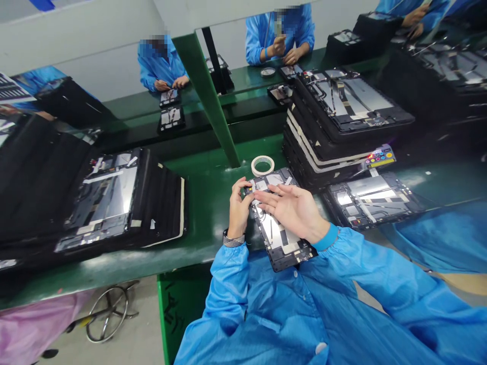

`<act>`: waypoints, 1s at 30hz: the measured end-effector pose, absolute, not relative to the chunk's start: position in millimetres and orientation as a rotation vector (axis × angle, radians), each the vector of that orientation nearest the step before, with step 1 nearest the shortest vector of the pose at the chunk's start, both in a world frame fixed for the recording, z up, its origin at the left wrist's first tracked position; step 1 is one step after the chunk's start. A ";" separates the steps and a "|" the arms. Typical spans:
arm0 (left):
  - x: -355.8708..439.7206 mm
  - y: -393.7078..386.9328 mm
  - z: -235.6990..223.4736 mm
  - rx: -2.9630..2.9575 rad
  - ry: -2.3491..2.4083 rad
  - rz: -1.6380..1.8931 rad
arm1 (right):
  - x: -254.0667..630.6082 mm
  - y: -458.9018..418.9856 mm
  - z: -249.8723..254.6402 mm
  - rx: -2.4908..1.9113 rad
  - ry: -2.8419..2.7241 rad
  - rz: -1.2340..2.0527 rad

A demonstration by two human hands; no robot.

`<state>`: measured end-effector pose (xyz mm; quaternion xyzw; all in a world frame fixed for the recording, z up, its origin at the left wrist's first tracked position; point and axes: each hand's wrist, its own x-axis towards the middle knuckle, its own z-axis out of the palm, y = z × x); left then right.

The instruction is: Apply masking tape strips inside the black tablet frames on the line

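A tablet with its inner parts exposed (pixel 272 228) lies tilted at the green table's front edge, its lower end against my blue smock. My left hand (pixel 238 210) closes on the upper left edge of it, fingers bent over the corner and thumb on the inner side. Across the upper half of the tablet stretches my right hand (pixel 294 210), palm partly turned up and fingers extended towards my left thumb. Its fingertips are close to the tablet's upper left part; whether they touch it or hold something tiny I cannot tell. Just beyond the tablet lies a roll of masking tape (pixel 262 166).
Stacks of black trays with opened tablets stand at left (pixel 163 203) and right (pixel 342 126). Another opened tablet (pixel 375 200) lies to the right, near a small button panel (pixel 380 156). A green post (pixel 207 96) rises ahead; people in blue smocks work across the table.
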<state>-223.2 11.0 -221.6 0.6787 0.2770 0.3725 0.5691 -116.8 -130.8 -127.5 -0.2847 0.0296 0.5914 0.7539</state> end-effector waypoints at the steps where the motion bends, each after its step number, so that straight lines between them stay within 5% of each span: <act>1: -223.2 11.3 -221.8 1.594 0.649 0.874 | -116.5 -130.9 -127.4 -0.623 0.064 1.293; 24: -229.6 11.4 -206.2 1.987 0.758 0.795 | -111.8 -140.2 -124.0 -0.995 -0.157 1.328; 30: -228.6 14.9 -208.1 1.966 0.724 0.782 | -80.2 -133.5 -121.3 -1.572 -1.203 0.617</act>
